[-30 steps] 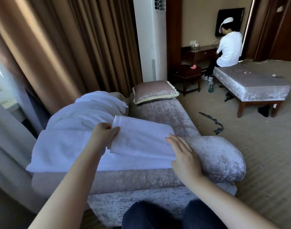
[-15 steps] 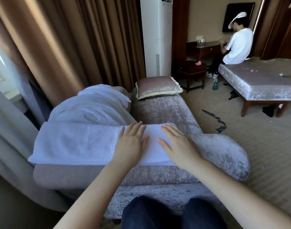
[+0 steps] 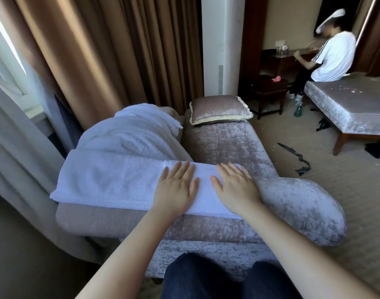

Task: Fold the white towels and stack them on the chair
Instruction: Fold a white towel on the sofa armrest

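A brown curtain (image 3: 103, 50) filled the view from 10 to 12 o'clock. The chair (image 3: 223, 145), a long velvet lounge, ran from the person's knees toward 12 o'clock, its rounded arm bulging out at 4 o'clock. A bench (image 3: 346, 108) in similar fabric stood at 2 o'clock, and another person (image 3: 333, 57) sat on its far end, turned toward a desk. A loose pile (image 3: 131, 134) of white towels lay heaped on the chair's left side at 11 o'clock. Just in front of it the towel (image 3: 111, 182), folded into a long band, lay across the near end of the chair, its left end overhanging the edge at 9 o'clock. A cushion (image 3: 219, 110) rested at the chair's far end, at 12 o'clock. Both hands lay flat on the right part of the towel, palms down, fingers straight and slightly spread. The left hand (image 3: 176, 188) sat at 9 o'clock of the right hand (image 3: 236, 188), apart from it, thumbs pointing inward. They pressed the cloth without gripping it. A black strap (image 3: 296, 157) lay on the carpet at 3 o'clock of the chair.
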`<state>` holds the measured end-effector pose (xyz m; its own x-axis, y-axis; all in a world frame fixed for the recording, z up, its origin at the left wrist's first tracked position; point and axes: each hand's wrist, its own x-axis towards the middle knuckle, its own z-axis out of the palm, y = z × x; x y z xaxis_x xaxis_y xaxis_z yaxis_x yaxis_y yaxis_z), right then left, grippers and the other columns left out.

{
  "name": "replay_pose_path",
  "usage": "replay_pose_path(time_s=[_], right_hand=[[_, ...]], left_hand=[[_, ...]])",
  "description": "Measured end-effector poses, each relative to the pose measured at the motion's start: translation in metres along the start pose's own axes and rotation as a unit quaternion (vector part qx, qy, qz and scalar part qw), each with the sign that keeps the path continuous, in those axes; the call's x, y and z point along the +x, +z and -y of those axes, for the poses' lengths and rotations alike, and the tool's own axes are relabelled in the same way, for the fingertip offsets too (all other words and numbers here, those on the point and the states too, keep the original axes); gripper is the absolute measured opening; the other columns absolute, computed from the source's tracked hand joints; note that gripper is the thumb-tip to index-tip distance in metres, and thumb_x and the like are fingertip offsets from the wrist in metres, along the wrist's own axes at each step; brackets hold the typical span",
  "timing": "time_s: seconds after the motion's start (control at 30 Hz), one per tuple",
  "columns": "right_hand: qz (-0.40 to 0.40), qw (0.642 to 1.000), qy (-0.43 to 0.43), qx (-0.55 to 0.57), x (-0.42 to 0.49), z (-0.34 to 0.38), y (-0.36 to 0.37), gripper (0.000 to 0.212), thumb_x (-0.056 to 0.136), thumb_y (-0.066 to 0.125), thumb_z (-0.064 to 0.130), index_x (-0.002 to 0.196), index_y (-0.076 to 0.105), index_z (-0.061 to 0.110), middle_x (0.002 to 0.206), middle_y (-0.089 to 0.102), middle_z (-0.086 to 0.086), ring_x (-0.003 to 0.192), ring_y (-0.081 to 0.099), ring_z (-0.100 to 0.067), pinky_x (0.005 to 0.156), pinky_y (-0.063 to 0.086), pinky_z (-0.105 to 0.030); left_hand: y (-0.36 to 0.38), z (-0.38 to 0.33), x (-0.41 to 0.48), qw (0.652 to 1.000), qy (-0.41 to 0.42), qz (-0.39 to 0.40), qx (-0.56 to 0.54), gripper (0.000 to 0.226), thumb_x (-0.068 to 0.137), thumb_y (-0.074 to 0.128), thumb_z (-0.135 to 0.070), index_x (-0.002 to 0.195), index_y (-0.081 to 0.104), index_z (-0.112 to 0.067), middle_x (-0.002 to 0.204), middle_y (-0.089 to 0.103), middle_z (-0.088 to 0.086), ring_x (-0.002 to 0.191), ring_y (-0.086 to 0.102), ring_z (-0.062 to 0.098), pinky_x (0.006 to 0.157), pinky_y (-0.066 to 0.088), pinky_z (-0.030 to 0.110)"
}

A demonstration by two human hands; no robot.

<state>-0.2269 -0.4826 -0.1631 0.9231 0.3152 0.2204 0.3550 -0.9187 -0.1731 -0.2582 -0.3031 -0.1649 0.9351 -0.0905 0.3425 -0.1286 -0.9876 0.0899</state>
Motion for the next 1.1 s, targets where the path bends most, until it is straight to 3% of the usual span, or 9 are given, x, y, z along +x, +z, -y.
replay_pose_path(time_s=[0.13,0.27,0.33,0.43,0.53,0.73,0.9,1.03,1.1], right_hand=[[-0.019,0.999,0.006,0.027,-0.002,0.001,-0.002,0.060,0.102,0.019,0.050,0.152,0.028,0.018,0.159,0.025,0.002,0.147,0.018,-0.015,0.119,0.009,-0.035],[-0.097,0.969,0.116,0.194,-0.013,-0.015,-0.005,0.054,0.100,0.038,0.040,0.147,0.034,0.012,0.151,0.038,-0.007,0.139,0.028,-0.027,0.111,0.027,-0.040],[-0.106,0.960,0.188,0.178,-0.018,-0.030,-0.008,0.053,0.099,0.039,0.044,0.141,0.041,0.012,0.136,0.054,-0.009,0.129,0.036,-0.030,0.103,0.036,-0.042],[-0.073,0.966,0.175,0.174,-0.017,-0.035,-0.012,0.041,0.096,0.045,0.044,0.128,0.051,0.019,0.103,0.067,-0.001,0.104,0.054,-0.029,0.079,0.048,-0.039],[-0.054,0.963,0.172,0.199,-0.017,-0.025,-0.015,0.037,0.096,0.048,0.041,0.126,0.043,0.020,0.099,0.065,-0.006,0.080,0.060,-0.028,0.059,0.041,-0.032],[-0.090,0.972,0.127,0.176,-0.027,-0.016,-0.025,0.039,0.102,0.042,0.029,0.138,0.033,0.016,0.135,0.046,-0.011,0.094,0.060,-0.034,0.067,0.046,-0.037],[-0.091,0.970,0.156,0.164,-0.032,-0.078,-0.049,0.032,0.101,0.045,0.027,0.131,0.041,0.016,0.127,0.048,-0.014,0.098,0.055,-0.036,0.069,0.041,-0.038],[-0.062,0.963,0.205,0.162,-0.050,-0.142,-0.057,0.026,0.101,0.047,0.026,0.123,0.045,0.012,0.118,0.052,-0.015,0.091,0.052,-0.033,0.067,0.041,-0.039],[-0.038,0.968,0.220,0.118,-0.058,-0.155,-0.058,0.026,0.101,0.044,0.029,0.121,0.046,0.013,0.120,0.050,-0.012,0.092,0.053,-0.032,0.071,0.045,-0.040]], left_hand=[[-0.002,-0.002,-0.002,1.000,-0.001,-0.007,-0.009,0.065,0.099,0.018,-0.045,0.133,0.059,-0.009,0.138,0.056,0.009,0.130,0.051,0.030,0.107,0.036,0.053],[-0.006,-0.004,-0.006,1.000,-0.007,0.010,0.007,0.084,0.087,-0.007,-0.054,0.149,0.037,-0.018,0.156,0.032,0.000,0.147,0.024,0.020,0.119,0.010,0.044],[-0.006,-0.005,-0.006,1.000,-0.015,0.017,0.016,0.088,0.083,-0.013,-0.054,0.152,0.030,-0.021,0.159,0.026,-0.002,0.148,0.017,0.017,0.119,0.005,0.041],[-0.004,-0.004,-0.007,1.000,-0.019,0.010,0.023,0.086,0.085,-0.011,-0.053,0.151,0.033,-0.019,0.158,0.029,-0.001,0.148,0.020,0.019,0.119,0.008,0.043],[-0.003,-0.007,-0.008,1.000,-0.021,0.004,0.015,0.084,0.087,-0.006,-0.052,0.149,0.037,-0.017,0.156,0.034,0.002,0.146,0.025,0.022,0.119,0.012,0.045],[-0.011,-0.018,-0.008,0.997,-0.036,0.053,0.035,0.094,0.076,-0.018,-0.057,0.154,0.022,-0.020,0.162,0.018,-0.002,0.150,0.010,0.017,0.119,0.003,0.046],[-0.007,-0.063,0.002,0.997,0.003,0.073,0.014,0.061,0.101,0.015,-0.053,0.153,0.025,-0.023,0.161,0.020,-0.003,0.149,0.013,0.016,0.119,0.003,0.048],[0.015,-0.105,0.009,0.994,0.071,0.081,0.000,0.084,0.085,-0.007,-0.056,0.153,0.027,-0.019,0.159,0.025,0.001,0.148,0.020,0.020,0.119,0.006,0.047],[0.024,-0.116,0.010,0.995,0.081,0.060,-0.026,0.078,0.091,0.003,-0.052,0.148,0.040,-0.013,0.153,0.038,0.007,0.142,0.034,0.027,0.117,0.015,0.050]])
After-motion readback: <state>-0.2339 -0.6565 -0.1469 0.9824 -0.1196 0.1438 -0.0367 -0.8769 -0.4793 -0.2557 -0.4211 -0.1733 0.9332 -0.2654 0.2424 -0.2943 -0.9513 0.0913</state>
